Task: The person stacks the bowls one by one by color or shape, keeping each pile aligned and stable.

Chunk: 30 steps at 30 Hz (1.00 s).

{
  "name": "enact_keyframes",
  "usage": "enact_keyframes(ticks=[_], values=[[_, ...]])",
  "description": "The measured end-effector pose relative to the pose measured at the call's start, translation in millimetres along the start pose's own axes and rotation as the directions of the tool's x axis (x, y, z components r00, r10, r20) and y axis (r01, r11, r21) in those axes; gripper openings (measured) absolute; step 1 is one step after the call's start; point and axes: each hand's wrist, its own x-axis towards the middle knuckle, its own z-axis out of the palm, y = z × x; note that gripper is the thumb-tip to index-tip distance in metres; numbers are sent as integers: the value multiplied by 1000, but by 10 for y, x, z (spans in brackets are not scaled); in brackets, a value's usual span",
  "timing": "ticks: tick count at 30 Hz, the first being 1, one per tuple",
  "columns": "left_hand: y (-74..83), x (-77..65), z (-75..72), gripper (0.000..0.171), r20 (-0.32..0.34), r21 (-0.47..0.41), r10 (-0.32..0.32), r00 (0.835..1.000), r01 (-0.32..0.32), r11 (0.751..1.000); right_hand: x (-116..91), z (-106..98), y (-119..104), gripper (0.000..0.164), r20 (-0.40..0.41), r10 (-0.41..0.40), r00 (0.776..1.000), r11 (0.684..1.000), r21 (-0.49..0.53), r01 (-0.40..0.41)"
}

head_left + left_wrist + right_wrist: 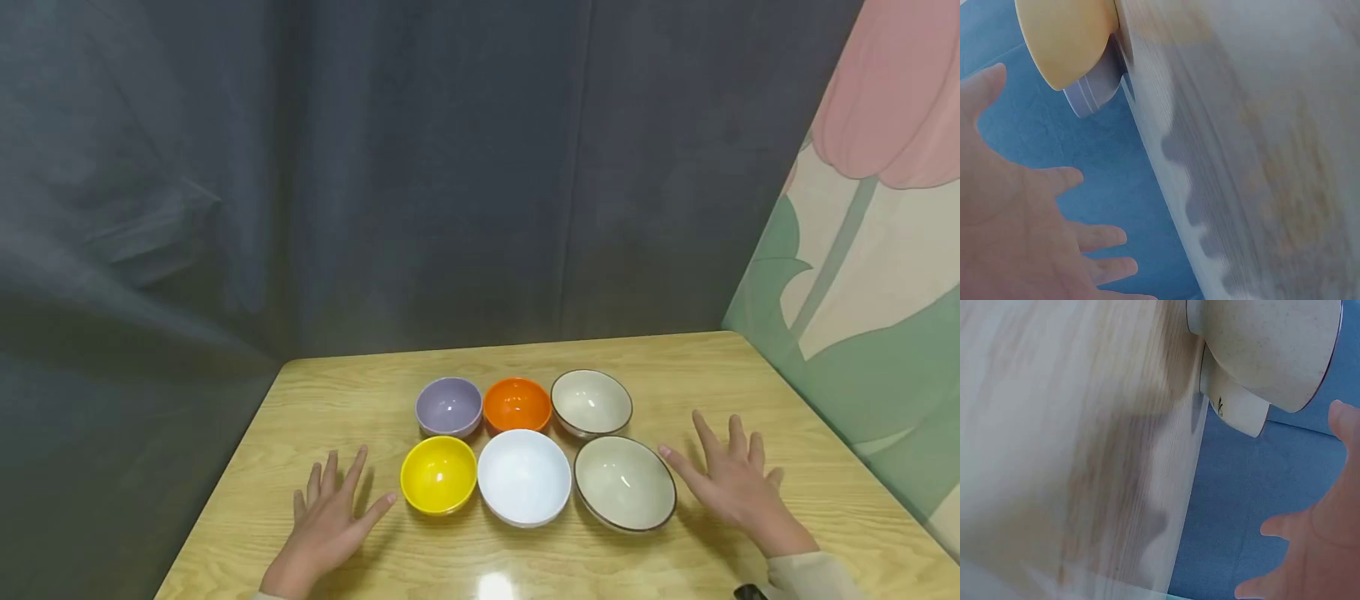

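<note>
Several bowls stand in two rows on the wooden table. The front row has a yellow bowl (438, 476), a white bowl (524, 478) and a larger cream bowl with a dark rim (625, 484). Behind them are a purple bowl (449, 407), an orange bowl (517, 405) and a smaller cream bowl (592, 402). My left hand (327, 522), fingers spread, hovers left of the yellow bowl. To the right of the larger cream bowl, my right hand (733, 486) is also spread, holding nothing. Both wrist views show the fingers apart from the bowls.
The light wood table (352, 392) ends at a dark curtain (450, 183) at the back and left. Along the right side runs a wall with a painted tulip pattern (885, 333). Light glares off the table's front middle.
</note>
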Motion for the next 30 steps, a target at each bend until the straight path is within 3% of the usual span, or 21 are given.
enact_keyframes(ticks=[15, 22, 27, 30], values=[[9, -12, 29, 86, -20, -14, 12, 1000, -12, 1000, -28, -43, -128, 82, -65, -47, 997, 998, -55, 43], [66, -34, 64, 70, -137, 19, 2, 991, 1, 1000, -59, -102, -574, 73, -162, -123, 979, 992, -45, 117], [156, -12, 64, 37, -183, -60, -27, 983, 16, 998, 31, -20, -954, 47, -202, -229, 952, 973, -13, 232], [253, -12, 63, 26, -190, -114, -22, 981, 0, 993, 120, 74, -1163, 36, -187, -287, 940, 956, 10, 294]])
